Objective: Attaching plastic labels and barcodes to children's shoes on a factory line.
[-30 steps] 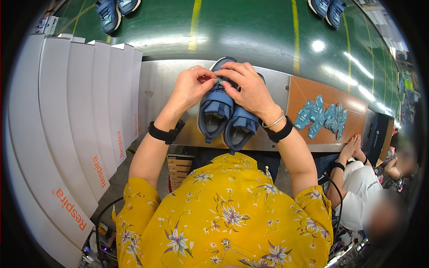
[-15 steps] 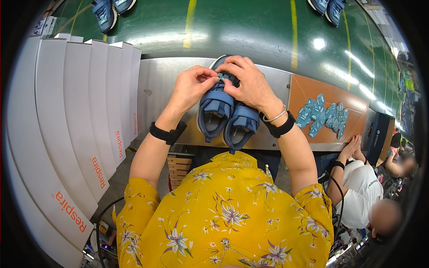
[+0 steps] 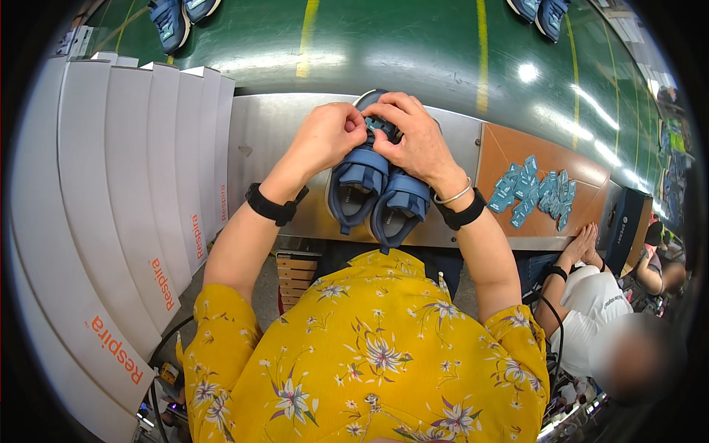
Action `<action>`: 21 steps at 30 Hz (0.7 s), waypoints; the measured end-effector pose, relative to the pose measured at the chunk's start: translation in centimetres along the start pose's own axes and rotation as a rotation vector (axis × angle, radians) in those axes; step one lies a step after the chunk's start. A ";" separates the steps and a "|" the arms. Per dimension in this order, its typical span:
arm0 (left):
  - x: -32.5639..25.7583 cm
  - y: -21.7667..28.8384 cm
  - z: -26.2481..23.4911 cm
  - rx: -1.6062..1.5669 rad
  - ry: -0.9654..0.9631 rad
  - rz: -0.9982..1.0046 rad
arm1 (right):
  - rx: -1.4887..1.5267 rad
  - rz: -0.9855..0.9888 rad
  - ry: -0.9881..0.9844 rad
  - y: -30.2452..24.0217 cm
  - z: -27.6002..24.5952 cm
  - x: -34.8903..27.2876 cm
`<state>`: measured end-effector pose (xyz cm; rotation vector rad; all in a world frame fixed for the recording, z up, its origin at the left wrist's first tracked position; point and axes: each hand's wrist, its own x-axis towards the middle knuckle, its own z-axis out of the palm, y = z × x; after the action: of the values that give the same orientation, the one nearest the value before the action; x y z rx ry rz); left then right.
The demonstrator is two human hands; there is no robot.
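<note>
Left hand [image 3: 329, 136]: thumb tip against curled forefinger in a small pinch over the laced front of the left shoe; too small to tell if any cord sits between. Right hand [image 3: 416, 136]: thumb and forefinger parted, bridging a small teal flat tag [image 3: 375, 125] on that same shoe; can't tell whether they grip its edges, though the arch probably steadies it and leaves its face uncovered. Both wrists wear black fabric bands. Below the hands, the left blue fabric shoe with a wide strap [image 3: 362, 158] and its matching right blue fabric shoe [image 3: 402, 208] stand side by side, soles down, heels toward the person, toes away, likely so the lace area falls right under the fingertips; the right hand hides much of the right shoe's front. Pair rests on a grey metal bench [image 3: 269, 136], directly in front of the body. To the right, a brown flat board [image 3: 502, 151] carries a loose pile of teal flat tags [image 3: 526, 190], presumably kept within arm's reach. To the left, tall white cardboard-looking boxes [image 3: 133, 184] stand in an overlapping row, probably packed close to save bench room. Beyond, a shiny green surface with yellow lines [image 3: 399, 52] bears more blue shoes [image 3: 170, 28]. Far right, a co-worker's hands [image 3: 583, 240] rest by the board.
</note>
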<state>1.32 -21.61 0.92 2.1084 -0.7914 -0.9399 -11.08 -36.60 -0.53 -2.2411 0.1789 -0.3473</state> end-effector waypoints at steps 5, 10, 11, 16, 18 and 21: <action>-0.1 -0.6 0.7 0.067 0.035 0.058 | 0.024 0.000 0.021 0.1 0.3 -0.1; 0.2 -0.6 0.9 0.116 0.093 0.106 | 0.027 -0.007 0.039 0.5 0.4 0.3; 0.4 -0.5 0.8 0.090 0.081 0.127 | 0.041 0.010 0.051 0.4 0.2 0.3; 0.2 -1.2 0.9 0.079 0.178 0.375 | 0.025 -0.045 0.124 0.7 0.0 -0.1; -0.8 -1.7 0.5 0.127 0.181 0.336 | 0.051 -0.107 0.181 0.7 1.6 -0.3; -0.8 -3.5 0.4 0.137 0.175 0.305 | 0.130 -0.085 0.091 0.9 2.6 -0.5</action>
<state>1.40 -19.12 -1.74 2.0732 -1.0727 -0.5454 -10.76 -35.16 -2.85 -2.1099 0.1062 -0.4932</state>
